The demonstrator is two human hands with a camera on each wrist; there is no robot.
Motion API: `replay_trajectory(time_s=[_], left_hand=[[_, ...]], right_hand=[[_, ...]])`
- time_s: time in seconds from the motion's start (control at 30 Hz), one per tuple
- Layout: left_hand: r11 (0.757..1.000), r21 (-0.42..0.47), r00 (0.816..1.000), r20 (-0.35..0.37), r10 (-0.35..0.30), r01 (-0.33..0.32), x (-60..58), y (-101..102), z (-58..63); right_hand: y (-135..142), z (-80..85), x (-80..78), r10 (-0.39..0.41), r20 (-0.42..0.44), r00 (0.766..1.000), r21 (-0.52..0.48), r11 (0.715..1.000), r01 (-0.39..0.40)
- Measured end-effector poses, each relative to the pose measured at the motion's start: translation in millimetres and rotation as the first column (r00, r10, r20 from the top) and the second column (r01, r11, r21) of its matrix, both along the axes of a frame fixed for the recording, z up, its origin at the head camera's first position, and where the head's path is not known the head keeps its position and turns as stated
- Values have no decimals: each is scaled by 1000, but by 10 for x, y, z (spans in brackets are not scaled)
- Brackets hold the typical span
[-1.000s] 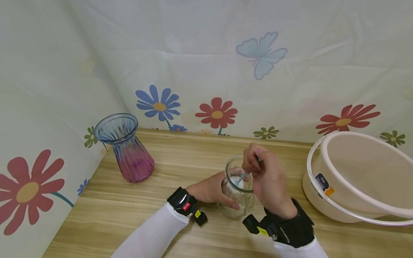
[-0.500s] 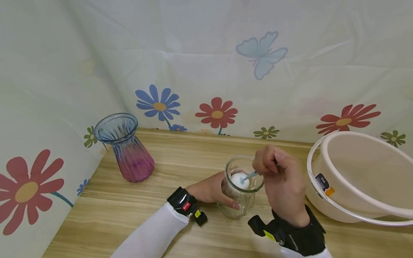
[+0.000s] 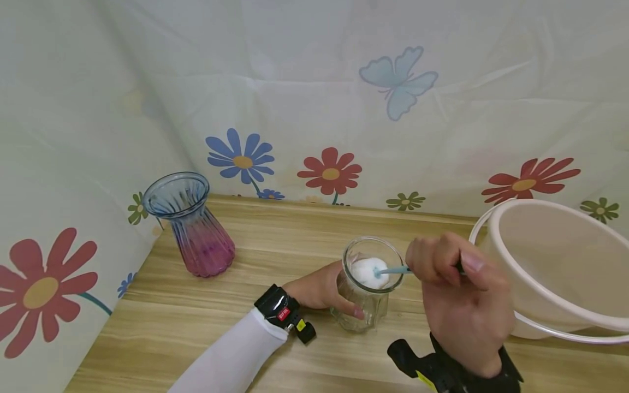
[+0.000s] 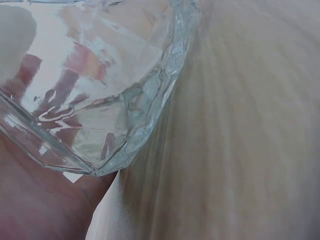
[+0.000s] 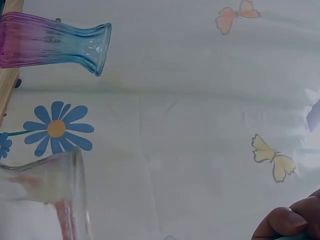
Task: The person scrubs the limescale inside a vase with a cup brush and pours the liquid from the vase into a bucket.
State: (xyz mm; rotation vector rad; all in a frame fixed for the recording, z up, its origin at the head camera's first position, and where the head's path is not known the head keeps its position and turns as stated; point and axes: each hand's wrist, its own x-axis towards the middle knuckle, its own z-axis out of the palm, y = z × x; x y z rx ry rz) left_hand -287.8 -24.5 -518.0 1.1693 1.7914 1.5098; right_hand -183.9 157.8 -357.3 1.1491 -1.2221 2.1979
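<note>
- Left hand [image 3: 321,288]: curled round the clear glass jar [image 3: 374,307], thumb on the near side; through the glass in the left wrist view, fingers show on the far side.
- Jar: mouth up, over the wood-grain tabletop [image 3: 280,245], between the two hands; cannot tell whether its base sits fully flat.
- Right hand [image 3: 462,295]: fingers folded tight, pinching a pale blue handle [image 3: 395,269] just outside the jar's rim.
- White head [image 3: 368,272] of the same brush: inside the jar's mouth; handle slants out over the rim to the right hand.
- Ribbed vase [image 3: 201,234], blue above, pink below: upright at left, well apart from the jar.
- Cream bucket [image 3: 545,248]: at right, partly hidden by the right hand.
- Backdrop [image 3: 295,98]: pale sheet, printed flowers and a butterfly.
- Black straps on both wrists; white left sleeve [image 3: 236,349].
</note>
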Motion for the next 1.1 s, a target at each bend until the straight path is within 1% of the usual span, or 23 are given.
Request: replay_trajectory(time_s=[0.1,0.2,0.33,0.43,0.53,0.7,0.8,0.93,1.1], left_hand=[[1000,2,1000,-4,-5,5,-5,3,-6],[1000,0,1000,-6,-6,6,-4,1,-5],[1000,-3,1000,8,-6,6,1,-8,-1],[1000,-3,1000,19,-4,4,6,-11,6],[1000,-7,1000,21,5,-5,13,-7,14],[999,-32,999,31,37,-36,35,-6,29],[999,-40,998,47,39,-37,42,-1,32],[999,-28,998,64,19,-17,35,13,36],[1000,-16,998,62,11,-10,33,13,41]], right_hand=[[3,3,-4,14,-14,1000,-13,1000,-14],[5,-3,-27,-3,-6,1000,-5,1000,3],[-21,-21,-78,-68,26,997,54,996,66],[-58,-35,-119,-122,48,991,113,987,116],[-93,-46,-149,-159,63,985,161,976,147],[-147,-96,-209,-178,63,982,215,963,161],[-178,-121,-237,-181,63,982,249,955,160],[-206,-138,-249,-209,84,974,309,935,174],[-216,-157,-255,-271,132,954,411,890,196]])
